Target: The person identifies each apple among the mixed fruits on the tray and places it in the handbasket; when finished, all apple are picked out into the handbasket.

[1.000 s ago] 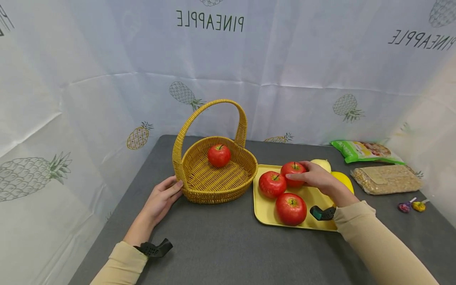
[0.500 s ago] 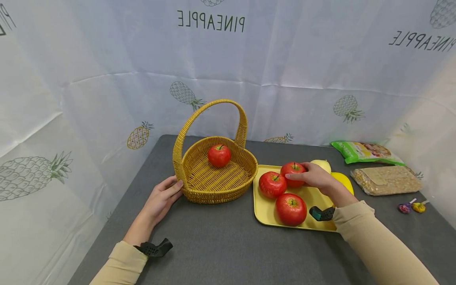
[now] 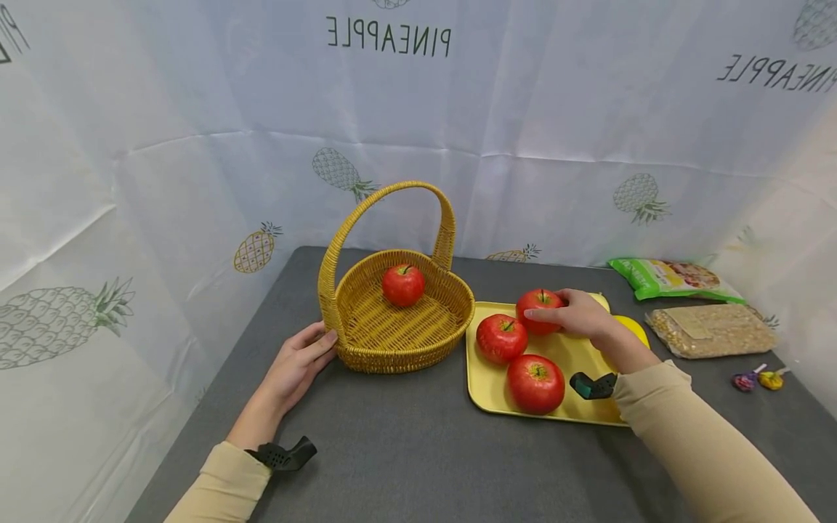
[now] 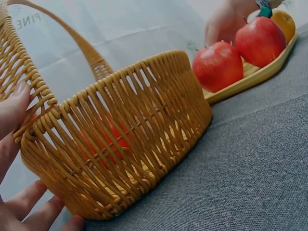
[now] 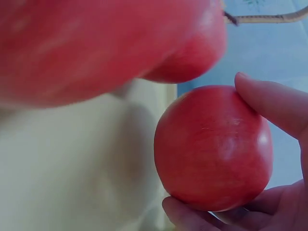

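My left hand (image 3: 303, 365) rests against the left side of a yellow wicker basket (image 3: 395, 361). Its thumb (image 4: 17, 108) lies on the handle's base, and the other fingers touch the outer wall lower down. One red apple (image 3: 403, 285) sits inside the basket. With thumb and fingers on opposite sides, my right hand (image 3: 578, 314) grips another red apple (image 5: 214, 149) over the back of a yellow tray (image 3: 484, 396). Two more red apples, one behind (image 3: 501, 338) and one in front (image 3: 535, 385), stay on the tray.
Beyond my right wrist, a yellow fruit (image 3: 631, 330) is partly hidden on the tray. To the right lie a green packet (image 3: 676, 280), a clear bag of grains (image 3: 713, 330) and two lollipops (image 3: 758, 379). A white pineapple-print curtain (image 3: 418, 109) hangs behind the grey table (image 3: 392, 450).
In the last half second my right hand has raised the gripped apple slightly off its spot on the tray. The left hand keeps its place at the basket.
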`<act>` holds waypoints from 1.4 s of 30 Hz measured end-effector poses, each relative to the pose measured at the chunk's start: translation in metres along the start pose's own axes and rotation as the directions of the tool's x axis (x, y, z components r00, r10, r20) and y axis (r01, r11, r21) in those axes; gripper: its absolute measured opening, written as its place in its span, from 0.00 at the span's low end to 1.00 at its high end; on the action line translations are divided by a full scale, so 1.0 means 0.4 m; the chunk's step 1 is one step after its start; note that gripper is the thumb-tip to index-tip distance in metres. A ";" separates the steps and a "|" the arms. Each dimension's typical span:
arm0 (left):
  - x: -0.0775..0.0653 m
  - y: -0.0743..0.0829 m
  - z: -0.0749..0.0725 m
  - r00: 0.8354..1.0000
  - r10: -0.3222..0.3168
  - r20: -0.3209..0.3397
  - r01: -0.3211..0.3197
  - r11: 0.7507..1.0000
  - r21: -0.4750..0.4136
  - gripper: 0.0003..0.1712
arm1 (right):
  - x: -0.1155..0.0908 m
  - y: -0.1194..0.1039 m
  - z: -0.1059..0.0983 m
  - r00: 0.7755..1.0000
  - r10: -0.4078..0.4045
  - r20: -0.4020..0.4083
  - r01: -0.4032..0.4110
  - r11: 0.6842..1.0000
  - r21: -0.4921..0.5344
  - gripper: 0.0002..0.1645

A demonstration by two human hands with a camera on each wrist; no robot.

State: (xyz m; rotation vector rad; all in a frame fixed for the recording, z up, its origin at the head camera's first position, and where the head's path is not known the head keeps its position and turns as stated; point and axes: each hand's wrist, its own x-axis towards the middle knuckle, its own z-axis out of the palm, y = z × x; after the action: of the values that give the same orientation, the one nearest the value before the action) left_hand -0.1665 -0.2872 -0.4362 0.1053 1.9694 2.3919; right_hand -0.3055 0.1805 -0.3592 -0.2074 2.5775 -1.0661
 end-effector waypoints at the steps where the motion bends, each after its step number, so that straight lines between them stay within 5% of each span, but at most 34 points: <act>1: 0.001 0.000 0.000 1.000 0.001 0.001 -0.001 1.000 -0.002 0.30 | -0.003 -0.005 -0.003 1.000 0.003 -0.004 -0.003 1.000 0.007 0.53; 24: 0.000 0.004 0.001 1.000 -0.003 -0.008 0.003 1.000 0.002 0.31 | -0.006 -0.092 -0.007 1.000 -0.029 0.000 0.029 0.991 0.129 0.57; 42: -0.002 0.006 -0.009 0.998 0.034 0.043 -0.035 0.999 0.008 0.26 | -0.016 -0.176 0.026 0.991 -0.115 0.074 0.097 0.971 0.218 0.49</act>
State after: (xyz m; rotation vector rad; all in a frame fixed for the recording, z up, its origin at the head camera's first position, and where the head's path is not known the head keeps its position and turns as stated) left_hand -0.1661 -0.2914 -0.4347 0.1912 1.9754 2.3809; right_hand -0.2956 0.1257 -0.3146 -0.3328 2.3759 -1.3332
